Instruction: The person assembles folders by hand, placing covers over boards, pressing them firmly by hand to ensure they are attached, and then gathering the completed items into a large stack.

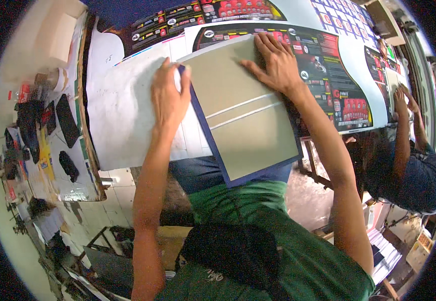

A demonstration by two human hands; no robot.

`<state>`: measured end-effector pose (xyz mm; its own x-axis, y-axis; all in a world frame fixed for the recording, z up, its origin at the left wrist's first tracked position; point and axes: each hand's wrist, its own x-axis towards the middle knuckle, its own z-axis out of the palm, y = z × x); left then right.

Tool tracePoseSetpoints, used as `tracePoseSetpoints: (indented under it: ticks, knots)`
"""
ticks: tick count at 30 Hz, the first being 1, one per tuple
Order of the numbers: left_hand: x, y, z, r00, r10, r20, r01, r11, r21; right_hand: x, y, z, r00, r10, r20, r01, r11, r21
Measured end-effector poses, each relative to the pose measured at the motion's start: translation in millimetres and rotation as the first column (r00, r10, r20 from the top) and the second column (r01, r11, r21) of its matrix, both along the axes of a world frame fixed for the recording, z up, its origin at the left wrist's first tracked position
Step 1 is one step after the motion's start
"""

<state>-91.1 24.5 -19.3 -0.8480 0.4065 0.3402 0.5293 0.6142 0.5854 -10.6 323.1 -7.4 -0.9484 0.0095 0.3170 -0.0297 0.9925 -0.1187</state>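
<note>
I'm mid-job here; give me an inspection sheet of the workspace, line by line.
Surface: white paper and dark printed sheets.
Job's things: beige panel with blue edging and two pale stripes.
Clutter: black pieces on the left side table.
Hands: left hand at the panel's upper left edge; right hand spread on its upper right.
Cables: nothing seen.
Surroundings: another person at right; stacked paper lower right.

Free room is found over white paper (pixel 120 118) beside the left hand (pixel 170 98); the upper right of the board (pixel 250 138) is blocked by the right hand (pixel 279 64).
</note>
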Motion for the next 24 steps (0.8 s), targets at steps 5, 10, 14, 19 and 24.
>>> tracePoseSetpoints:
  ticks: [5, 10, 14, 19, 24]
  knots:
    - [-11.8, 10.8, -9.6, 0.958, 0.244, -0.152, -0.265, 0.954, -0.138, 5.5, -1.5, -8.0, 0.986, -0.054, -0.158, 0.043, 0.997, -0.07]
    - [-12.6, 10.7, -12.6, 0.957, 0.238, -0.167, -0.262, 0.955, -0.139, 3.1, 0.9, -13.0, 0.977, -0.079, -0.197, 0.056, 0.991, -0.123]
    - [-11.8, 12.3, -11.7, 0.961, 0.233, -0.151, -0.256, 0.954, -0.154, 1.8, 2.7, -13.8, 0.979, -0.113, -0.169, 0.079, 0.978, -0.192]
    - [-20.9, 6.9, 1.4, 0.983, 0.101, -0.155, -0.144, 0.943, -0.299, -2.2, 2.4, -8.5, 0.981, -0.113, -0.154, 0.086, 0.981, -0.174]
    - [-10.4, -4.4, 27.7, 0.987, -0.162, 0.012, 0.152, 0.894, -0.421, -5.6, 4.1, -6.6, 0.985, -0.106, -0.136, 0.079, 0.979, -0.19]
